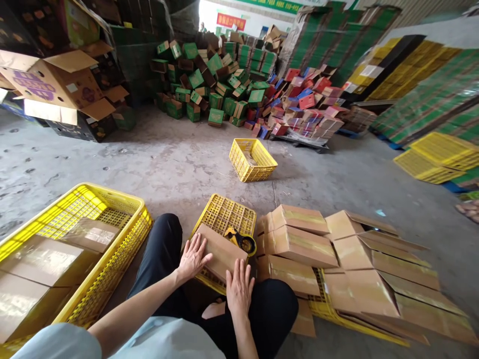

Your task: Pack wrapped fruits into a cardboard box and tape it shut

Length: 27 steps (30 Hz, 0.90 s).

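Note:
A small cardboard box (220, 249) lies in front of me on an upturned yellow plastic crate (228, 214). My left hand (193, 257) rests on the box's left end, fingers stretched out. At the box's right end is my right hand (239, 288), its fingers extended and laid against the cardboard. Neither hand is wrapped around anything. Just beyond the box, a tape dispenser (241, 241) with a yellow and black body sits on the crate. The underside of the box is hidden.
To my left, a large yellow crate (140, 219) holds taped cardboard boxes (45, 259). Stacked cartons (299, 239) stand close on my right, some with raised flaps. Ahead on the concrete floor is another yellow basket (252, 172). Piles of green boxes (215, 94) lie farther back.

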{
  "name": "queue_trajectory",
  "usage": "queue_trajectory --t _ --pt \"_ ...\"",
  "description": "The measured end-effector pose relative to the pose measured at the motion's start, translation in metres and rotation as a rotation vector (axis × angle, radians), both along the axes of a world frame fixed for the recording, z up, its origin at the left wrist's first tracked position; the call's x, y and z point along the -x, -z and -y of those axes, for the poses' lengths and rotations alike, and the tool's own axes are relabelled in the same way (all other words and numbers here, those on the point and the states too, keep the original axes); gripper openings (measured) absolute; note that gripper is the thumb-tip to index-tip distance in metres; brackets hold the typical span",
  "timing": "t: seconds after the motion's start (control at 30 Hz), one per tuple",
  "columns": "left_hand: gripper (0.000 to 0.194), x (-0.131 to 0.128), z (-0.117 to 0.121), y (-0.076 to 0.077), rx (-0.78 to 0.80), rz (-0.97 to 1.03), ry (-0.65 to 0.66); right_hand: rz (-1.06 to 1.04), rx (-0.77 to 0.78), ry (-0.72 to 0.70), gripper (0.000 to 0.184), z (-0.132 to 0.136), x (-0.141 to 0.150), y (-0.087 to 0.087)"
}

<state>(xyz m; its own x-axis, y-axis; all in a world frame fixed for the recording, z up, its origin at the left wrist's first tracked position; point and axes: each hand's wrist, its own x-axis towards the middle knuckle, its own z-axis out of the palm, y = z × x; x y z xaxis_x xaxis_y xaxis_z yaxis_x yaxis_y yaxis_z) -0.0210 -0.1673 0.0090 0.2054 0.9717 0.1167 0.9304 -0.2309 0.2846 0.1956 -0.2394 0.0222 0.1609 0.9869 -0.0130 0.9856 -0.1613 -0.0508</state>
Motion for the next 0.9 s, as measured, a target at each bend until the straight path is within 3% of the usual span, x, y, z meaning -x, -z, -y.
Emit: queue_trajectory --t 0.23,0.33,0.6,0.77,0.9 --pt "0.062 -0.033 0.012 -0.006 -0.017 0.068 0.234 -0.045 -0.007 -0.095 0.059 -0.012 0.046 0.007" --pt "0.063 -0.029 0.011 -0.01 -0.014 0.079 0.266 -0.058 0.023 -0.129 0.057 -0.014 0.05 0.005" --pt "0.065 0.035 0.003 -0.013 -0.062 0.011 0.196 -0.028 -0.001 -0.06 0.066 0.008 0.015 0.001" --pt "0.072 0.032 0.014 -0.004 -0.068 -0.013 0.159 -0.033 -0.053 -0.029 0.07 0.012 0.023 0.005" --pt "0.066 0.022 0.015 -0.002 -0.056 -0.02 0.129 -0.067 -0.059 -0.11 0.067 -0.006 0.046 0.004"
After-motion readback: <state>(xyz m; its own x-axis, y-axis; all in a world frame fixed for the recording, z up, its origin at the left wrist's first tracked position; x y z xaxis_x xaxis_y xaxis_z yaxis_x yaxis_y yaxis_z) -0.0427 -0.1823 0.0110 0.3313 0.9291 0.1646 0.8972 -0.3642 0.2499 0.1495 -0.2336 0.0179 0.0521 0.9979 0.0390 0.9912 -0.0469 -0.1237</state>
